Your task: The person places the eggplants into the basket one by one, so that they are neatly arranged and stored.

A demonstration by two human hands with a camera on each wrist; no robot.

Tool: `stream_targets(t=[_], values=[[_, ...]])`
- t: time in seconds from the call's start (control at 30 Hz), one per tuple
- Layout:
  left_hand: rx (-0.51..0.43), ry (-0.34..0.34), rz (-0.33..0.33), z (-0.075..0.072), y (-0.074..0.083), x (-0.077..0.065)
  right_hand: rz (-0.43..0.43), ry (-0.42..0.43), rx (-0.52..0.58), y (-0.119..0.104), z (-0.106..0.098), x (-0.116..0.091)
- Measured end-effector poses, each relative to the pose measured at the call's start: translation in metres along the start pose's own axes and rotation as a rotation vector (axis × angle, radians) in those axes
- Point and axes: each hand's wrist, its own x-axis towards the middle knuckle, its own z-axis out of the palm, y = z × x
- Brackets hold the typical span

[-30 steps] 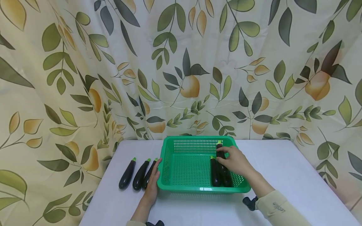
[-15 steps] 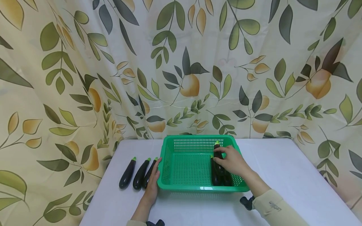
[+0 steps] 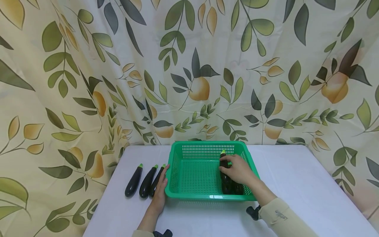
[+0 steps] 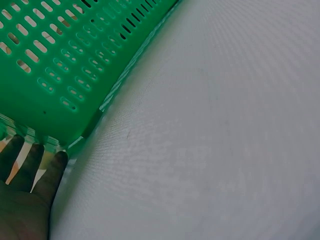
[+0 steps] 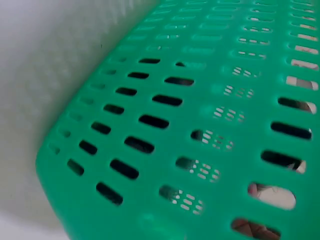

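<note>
A green plastic basket with slotted walls stands mid-table in the head view. My right hand reaches over its right side and pinches a dark eggplant near its green stem end. Beside it in the basket lies another eggplant, partly covered by the hand. My left hand rests with straight fingers against the basket's left side. In the left wrist view, fingertips touch the basket wall. In the right wrist view, the basket wall hides most of the right hand.
Three more eggplants lie left of the basket on the white tabletop: one outermost, one in the middle, and one partly behind the left hand. A leaf-and-fruit patterned curtain hangs behind the table.
My right hand has shifted left inside the basket, bringing the pinched eggplant's stem end left across the other eggplant. The left hand and basket stay in place.
</note>
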Motion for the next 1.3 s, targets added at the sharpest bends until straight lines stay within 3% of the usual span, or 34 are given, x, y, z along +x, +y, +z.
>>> stream_targets(t=[0.77, 1.3], values=[[0.003, -0.013, 0.006, -0.001, 0.004, 0.001, 0.065, -0.089, -0.024, -0.015, 0.023, 0.008], [0.007, 0.000, -0.004, 0.000, 0.006, 0.000, 0.055, -0.090, -0.057, -0.018, 0.039, 0.012]])
